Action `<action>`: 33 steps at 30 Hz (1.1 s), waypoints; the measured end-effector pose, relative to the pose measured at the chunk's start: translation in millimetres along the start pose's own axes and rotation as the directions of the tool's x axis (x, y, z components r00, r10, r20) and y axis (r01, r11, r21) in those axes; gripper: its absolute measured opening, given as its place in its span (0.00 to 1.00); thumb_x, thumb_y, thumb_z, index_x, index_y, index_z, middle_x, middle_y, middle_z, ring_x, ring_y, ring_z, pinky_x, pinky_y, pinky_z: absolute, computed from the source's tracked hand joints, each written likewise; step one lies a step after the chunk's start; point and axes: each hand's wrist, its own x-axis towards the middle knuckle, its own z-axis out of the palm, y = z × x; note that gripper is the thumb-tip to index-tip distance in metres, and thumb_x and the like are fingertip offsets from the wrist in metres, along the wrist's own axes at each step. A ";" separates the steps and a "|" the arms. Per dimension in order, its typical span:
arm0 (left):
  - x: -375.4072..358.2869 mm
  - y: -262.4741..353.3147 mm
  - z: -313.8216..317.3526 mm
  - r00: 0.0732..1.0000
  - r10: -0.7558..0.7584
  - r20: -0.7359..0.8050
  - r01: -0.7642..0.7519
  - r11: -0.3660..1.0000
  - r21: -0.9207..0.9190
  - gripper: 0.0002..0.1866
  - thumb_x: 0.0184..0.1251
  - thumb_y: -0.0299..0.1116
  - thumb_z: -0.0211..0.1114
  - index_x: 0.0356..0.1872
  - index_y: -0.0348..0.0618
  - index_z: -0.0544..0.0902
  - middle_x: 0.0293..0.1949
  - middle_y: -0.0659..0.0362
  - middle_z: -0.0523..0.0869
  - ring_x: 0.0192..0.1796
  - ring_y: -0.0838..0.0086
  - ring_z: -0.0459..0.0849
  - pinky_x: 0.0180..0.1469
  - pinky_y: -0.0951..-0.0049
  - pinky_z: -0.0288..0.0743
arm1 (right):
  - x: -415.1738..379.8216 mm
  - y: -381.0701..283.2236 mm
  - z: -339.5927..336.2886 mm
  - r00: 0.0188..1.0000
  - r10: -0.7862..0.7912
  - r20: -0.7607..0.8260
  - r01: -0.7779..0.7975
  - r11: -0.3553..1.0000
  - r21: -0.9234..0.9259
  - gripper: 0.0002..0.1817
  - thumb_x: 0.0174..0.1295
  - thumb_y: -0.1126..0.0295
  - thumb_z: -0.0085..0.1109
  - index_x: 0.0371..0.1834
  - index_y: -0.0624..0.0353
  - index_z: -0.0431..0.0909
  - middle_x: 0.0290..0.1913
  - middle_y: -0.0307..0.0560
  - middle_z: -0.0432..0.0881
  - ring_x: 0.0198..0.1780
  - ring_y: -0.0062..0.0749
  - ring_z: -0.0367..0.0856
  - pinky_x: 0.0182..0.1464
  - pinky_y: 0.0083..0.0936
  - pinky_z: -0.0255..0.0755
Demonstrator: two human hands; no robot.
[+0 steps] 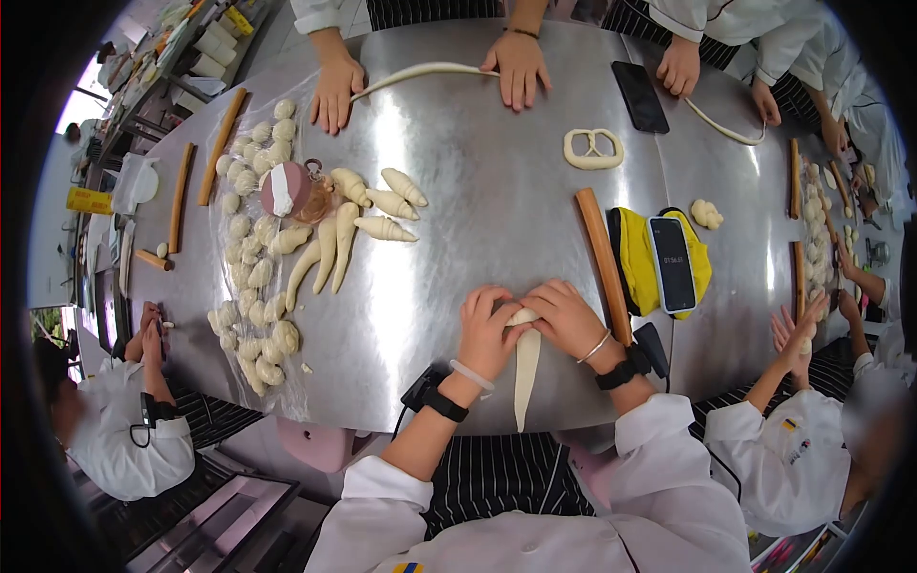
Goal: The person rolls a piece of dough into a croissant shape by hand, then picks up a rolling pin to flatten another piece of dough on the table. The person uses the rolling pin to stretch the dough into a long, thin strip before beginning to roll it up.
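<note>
Both of my hands pinch the wide upper end of a strip of dough [526, 372], which is partly rolled up there. Its narrow tail runs straight toward me, down to the table's front edge. My left hand [489, 329] grips the roll from the left, thumb and fingers closed on it. From the right, my right hand [567, 317] closes on the same roll, its thumb near the middle. The fingers hide part of the roll. To the left lie rolled dough crescents [390, 203] and tapered dough pieces [344, 244].
A rolling pin [604, 265] lies right of my hands, beside a yellow pouch [632, 258] and a phone with a timer [673, 263]. Several dough pieces sit under plastic film [296, 372] at left. A pretzel-shaped dough [592, 149] lies farther back. Across the table, another person's hands [517, 69] stretch a dough rope.
</note>
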 end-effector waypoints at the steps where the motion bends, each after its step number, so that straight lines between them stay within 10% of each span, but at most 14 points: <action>1: -3.6 -0.4 -1.3 1.000 -0.007 0.004 0.007 0.998 -0.058 0.21 0.47 0.26 0.72 0.46 0.41 0.79 0.53 0.54 0.74 0.59 0.60 0.70 0.57 0.62 0.68 | -2.1 -1.5 -0.5 1.000 -0.002 0.001 0.002 1.000 0.000 0.19 0.50 0.71 0.65 0.47 0.58 0.77 0.50 0.42 0.76 0.57 0.38 0.71 0.59 0.34 0.63; 3: -11.3 2.5 1.3 1.000 -0.012 -0.001 0.012 0.993 -0.114 0.22 0.48 0.26 0.72 0.48 0.41 0.78 0.54 0.54 0.74 0.60 0.61 0.70 0.56 0.63 0.69 | -6.3 -5.9 -1.6 0.997 -0.007 -0.078 0.018 0.989 0.149 0.16 0.49 0.73 0.65 0.43 0.59 0.78 0.43 0.41 0.78 0.50 0.40 0.75 0.52 0.31 0.70; 5: -22.5 12.7 11.7 0.958 -0.281 0.060 0.225 0.602 -0.766 0.24 0.56 0.25 0.70 0.54 0.40 0.73 0.54 0.55 0.76 0.60 0.64 0.74 0.56 0.66 0.74 | -12.9 -18.7 -10.9 0.994 0.022 -0.112 0.002 0.977 0.212 0.16 0.49 0.74 0.65 0.44 0.59 0.78 0.43 0.43 0.78 0.47 0.40 0.76 0.48 0.29 0.71; 11: -58.8 32.1 12.5 0.800 -0.137 0.584 0.600 0.155 -0.785 0.18 0.74 0.32 0.51 0.60 0.36 0.68 0.48 0.51 0.81 0.47 0.66 0.84 0.51 0.70 0.78 | -19.7 -47.5 -37.0 0.976 0.126 -0.175 -0.050 0.921 0.385 0.16 0.52 0.77 0.63 0.47 0.60 0.78 0.42 0.46 0.79 0.42 0.39 0.80 0.43 0.28 0.74; 29: -24.8 27.2 -8.5 0.633 -0.462 0.621 0.647 -0.125 -0.752 0.19 0.77 0.38 0.43 0.61 0.38 0.67 0.45 0.53 0.83 0.30 0.74 0.84 0.34 0.77 0.79 | 92.3 20.3 1.7 0.974 0.183 -0.135 -0.126 0.928 0.349 0.16 0.55 0.72 0.63 0.47 0.59 0.78 0.44 0.47 0.78 0.45 0.43 0.77 0.46 0.31 0.73; 33: -24.5 17.9 -0.2 0.587 -0.485 0.648 0.667 -0.163 -0.727 0.18 0.77 0.36 0.41 0.61 0.39 0.67 0.47 0.52 0.83 0.31 0.73 0.84 0.33 0.78 0.79 | 90.6 21.1 4.0 0.977 0.009 -0.214 -0.022 0.998 -0.060 0.18 0.53 0.70 0.64 0.49 0.57 0.79 0.44 0.47 0.75 0.46 0.43 0.73 0.49 0.31 0.70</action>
